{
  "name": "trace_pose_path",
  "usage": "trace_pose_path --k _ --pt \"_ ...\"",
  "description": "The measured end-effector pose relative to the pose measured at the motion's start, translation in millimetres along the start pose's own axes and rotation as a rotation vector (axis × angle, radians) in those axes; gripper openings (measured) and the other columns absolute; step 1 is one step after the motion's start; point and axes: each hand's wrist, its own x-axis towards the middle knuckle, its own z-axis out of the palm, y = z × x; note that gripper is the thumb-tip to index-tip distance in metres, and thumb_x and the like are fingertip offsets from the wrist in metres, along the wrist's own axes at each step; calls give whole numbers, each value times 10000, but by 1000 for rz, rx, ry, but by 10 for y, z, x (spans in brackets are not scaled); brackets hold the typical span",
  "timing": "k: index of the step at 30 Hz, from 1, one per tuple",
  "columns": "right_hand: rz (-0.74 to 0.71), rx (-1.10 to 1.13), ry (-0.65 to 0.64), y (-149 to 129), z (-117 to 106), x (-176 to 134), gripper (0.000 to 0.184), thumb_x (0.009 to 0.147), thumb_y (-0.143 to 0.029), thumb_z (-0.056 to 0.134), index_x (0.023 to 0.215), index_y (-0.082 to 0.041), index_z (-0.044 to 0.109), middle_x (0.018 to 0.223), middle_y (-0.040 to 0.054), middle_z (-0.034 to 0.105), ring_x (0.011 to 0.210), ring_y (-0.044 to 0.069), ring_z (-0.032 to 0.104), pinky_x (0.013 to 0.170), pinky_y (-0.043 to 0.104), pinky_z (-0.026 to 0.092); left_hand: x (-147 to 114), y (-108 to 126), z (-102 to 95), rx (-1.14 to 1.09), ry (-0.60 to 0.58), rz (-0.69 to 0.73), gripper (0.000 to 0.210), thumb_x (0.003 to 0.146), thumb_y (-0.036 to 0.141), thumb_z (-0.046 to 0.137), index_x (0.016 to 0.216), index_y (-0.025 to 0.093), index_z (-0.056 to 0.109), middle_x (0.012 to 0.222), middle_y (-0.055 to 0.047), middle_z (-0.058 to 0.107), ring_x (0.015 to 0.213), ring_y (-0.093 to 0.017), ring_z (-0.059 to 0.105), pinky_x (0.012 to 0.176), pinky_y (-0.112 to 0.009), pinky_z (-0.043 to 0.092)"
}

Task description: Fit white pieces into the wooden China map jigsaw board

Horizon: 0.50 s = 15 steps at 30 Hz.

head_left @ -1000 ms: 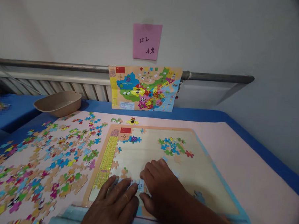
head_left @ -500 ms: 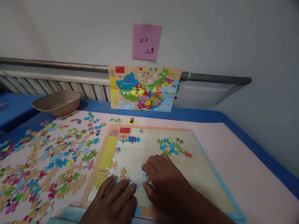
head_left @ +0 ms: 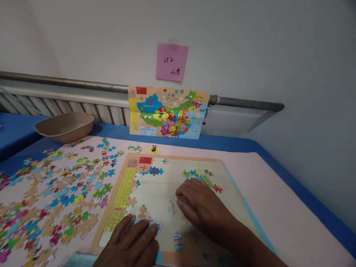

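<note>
My left hand [head_left: 132, 241] rests with its fingers spread at the lower left of the puzzle board [head_left: 166, 190]. Its fingertips touch pale blue joined pieces [head_left: 159, 226]. Over the middle of the board, my right hand [head_left: 200, 201] has its fingers curled together; whatever they hold, if anything, is hidden. A pale blue puzzle piece [head_left: 171, 208] lies just left of it. White pieces with print [head_left: 177, 240] sit below, near the front frame. Beyond the right hand is a joined blue and green cluster [head_left: 198, 174]; a red piece [head_left: 217, 188] is beside it.
Many loose puzzle pieces [head_left: 66, 183] cover the pink mat left of the board. A brown basin [head_left: 66, 126] stands at the back left. A printed map picture [head_left: 167, 113] leans at the back below a pipe [head_left: 247, 103]. A pink note [head_left: 172, 62] is on the wall.
My right hand has moved slightly up and to the right, off the pale blue piece, uncovering printed pieces near the front frame. My left hand stays at the lower left. The view has shifted slightly.
</note>
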Motion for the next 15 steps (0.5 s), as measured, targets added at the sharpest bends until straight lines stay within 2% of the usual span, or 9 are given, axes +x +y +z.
trace_pose_path --k 3,5,7,11,15 --pt "58 -19 12 71 -144 -10 159 1064 -136 551 919 -177 604 940 33 624 888 227 519 864 400 335 19 -86 -76 27 -34 61 272 1133 327 485 1040 279 737 1255 55 785 1211 -167 642 1387 -433 70" --pt "110 -59 26 128 -228 -26 180 1046 -103 558 885 -176 594 908 23 615 861 214 507 857 392 333 41 -172 -157 82 -151 188 239 1129 359 514 1140 307 747 1342 71 756 1242 -165 625 1390 -434 5" --pt "140 -69 5 176 -299 -58 209 995 -36 566 838 -174 573 861 7 595 822 197 487 832 377 329 60 -248 -223 128 -218 282 235 1122 387 538 1212 326 746 1394 70 732 1269 -172 610 1388 -454 -35" --pt "176 -42 -109 222 -368 -155 209 933 -13 565 798 -172 561 833 0 579 813 190 478 790 361 315 82 -296 -265 150 -213 317 262 1126 386 518 1209 327 759 1374 60 743 1273 -187 600 1384 -480 -41" --pt "199 -63 -162 229 -376 -237 163 867 -16 616 860 -178 613 894 16 614 881 210 516 800 365 321 70 -256 -231 143 -217 319 316 1136 359 461 1178 308 771 1351 39 760 1270 -204 592 1379 -495 -53"
